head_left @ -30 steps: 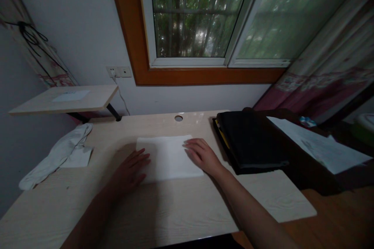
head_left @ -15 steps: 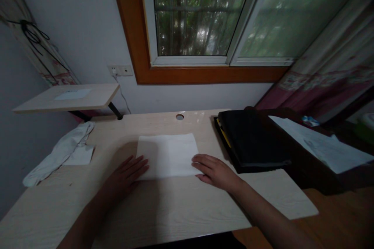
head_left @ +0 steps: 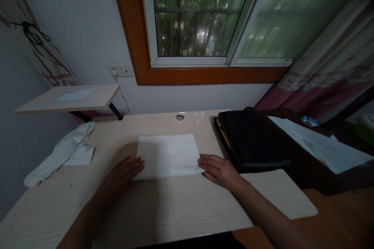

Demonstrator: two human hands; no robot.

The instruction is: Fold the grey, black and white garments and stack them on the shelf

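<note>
A folded white cloth (head_left: 168,155) lies flat in the middle of a light wooden desk (head_left: 163,210). My left hand (head_left: 124,171) rests palm down at the cloth's near left corner, fingers stretched out and touching its edge. My right hand (head_left: 219,170) lies flat at the cloth's near right corner, fingertips on its edge. Neither hand holds anything.
A crumpled white garment (head_left: 60,151) lies at the desk's left. A black folder (head_left: 251,140) sits at the right, beside a dark table with white papers (head_left: 324,146). A small shelf (head_left: 70,99) juts from the left wall. A cable hole (head_left: 179,117) is at the desk's back edge.
My right hand slid from on top of the cloth back to its near right corner. My left hand shifted slightly left, off the cloth to its corner.
</note>
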